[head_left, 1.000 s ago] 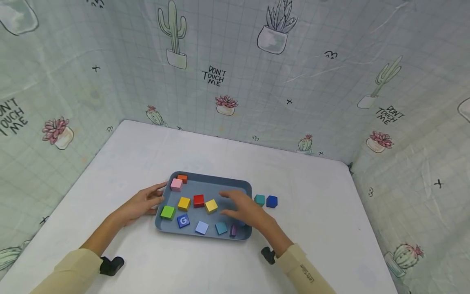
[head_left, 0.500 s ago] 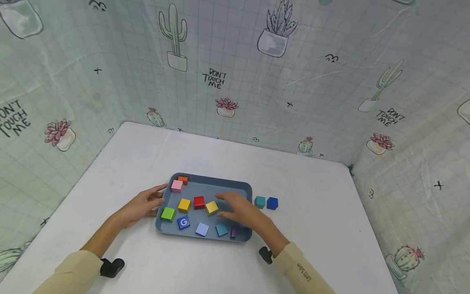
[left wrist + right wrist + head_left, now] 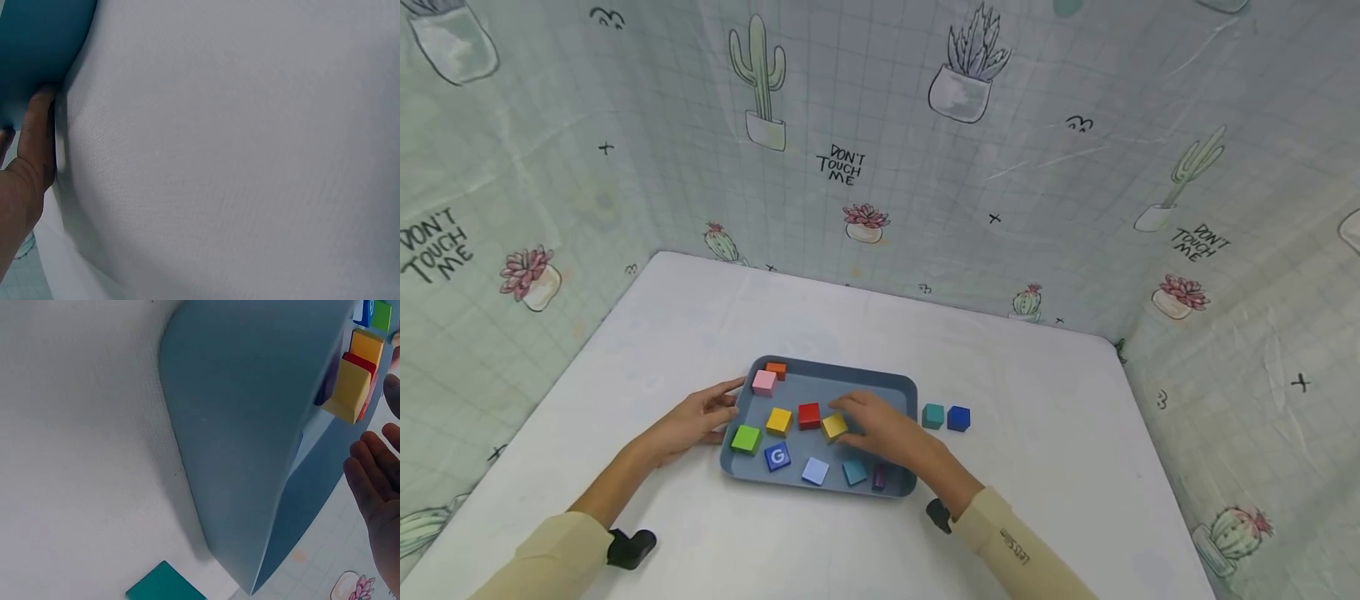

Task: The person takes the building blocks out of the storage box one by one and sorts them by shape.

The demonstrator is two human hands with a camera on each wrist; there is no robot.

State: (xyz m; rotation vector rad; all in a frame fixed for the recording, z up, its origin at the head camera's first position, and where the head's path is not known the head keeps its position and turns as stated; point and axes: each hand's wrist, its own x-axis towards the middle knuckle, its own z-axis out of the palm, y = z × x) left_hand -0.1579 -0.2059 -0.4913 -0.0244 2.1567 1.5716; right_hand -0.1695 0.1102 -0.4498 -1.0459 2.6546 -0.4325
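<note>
A blue-grey tray (image 3: 831, 376) lies on the white table and holds several coloured cubes. Against its left end rests my left hand (image 3: 688, 423); in the left wrist view a finger (image 3: 39, 128) touches the tray wall (image 3: 40, 47). Over the tray's right half hovers my right hand (image 3: 883, 432), thumb and fingers apart, just right of a pale yellow cube (image 3: 832, 429). In the right wrist view a gap shows between the fingers (image 3: 369, 469) and the pale yellow cube (image 3: 350, 390). The red cube (image 3: 808, 416) sits just left of it.
Outside the tray's right end stand a teal cube (image 3: 932, 416) and a dark blue cube (image 3: 958, 418). Pink (image 3: 764, 382), orange (image 3: 777, 370), green (image 3: 747, 439) and light blue (image 3: 815, 471) blocks lie in the tray. A cactus-print cloth (image 3: 880, 125) surrounds the table.
My right hand has moved a little left, bringing its fingers up to the pale yellow cube. The left hand stays at the tray's left end. The whole head view has shifted slightly.
</note>
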